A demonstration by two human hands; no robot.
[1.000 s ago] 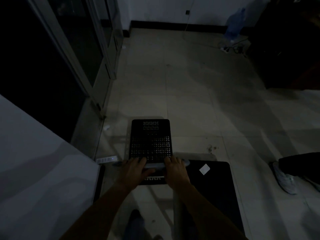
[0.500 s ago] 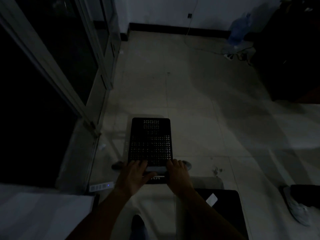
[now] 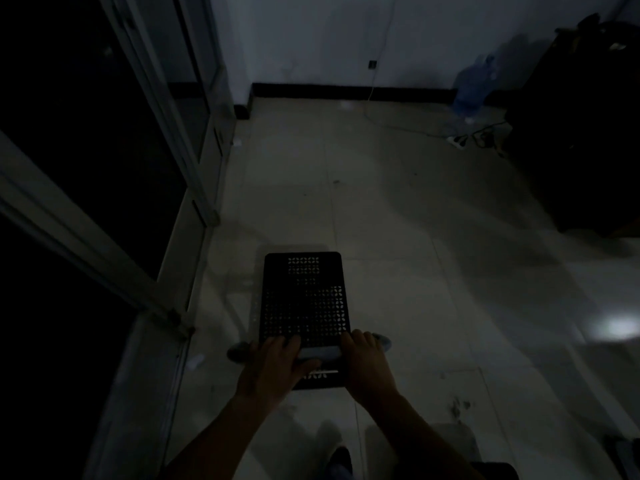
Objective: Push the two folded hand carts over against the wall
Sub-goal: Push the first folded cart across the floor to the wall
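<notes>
A folded hand cart (image 3: 304,299) with a black perforated deck lies flat on the tiled floor in front of me. Its grey handle bar (image 3: 318,352) runs across the near end. My left hand (image 3: 273,368) and my right hand (image 3: 363,362) both rest on that bar, fingers curled over it. The white wall (image 3: 346,39) with a dark skirting board stands far ahead. A dark corner of a second flat cart (image 3: 498,471) shows at the bottom right edge, mostly out of frame.
A glass sliding door with a metal frame (image 3: 180,161) lines the left side. A water bottle (image 3: 472,88), a power strip with cables (image 3: 460,140) and a dark cabinet (image 3: 581,133) stand at the far right. My shoe (image 3: 341,462) shows below.
The cart has rolled forward along the door toward the far wall with both hands on its bar. The second cart and the other person's shoe have slid back out of view.
</notes>
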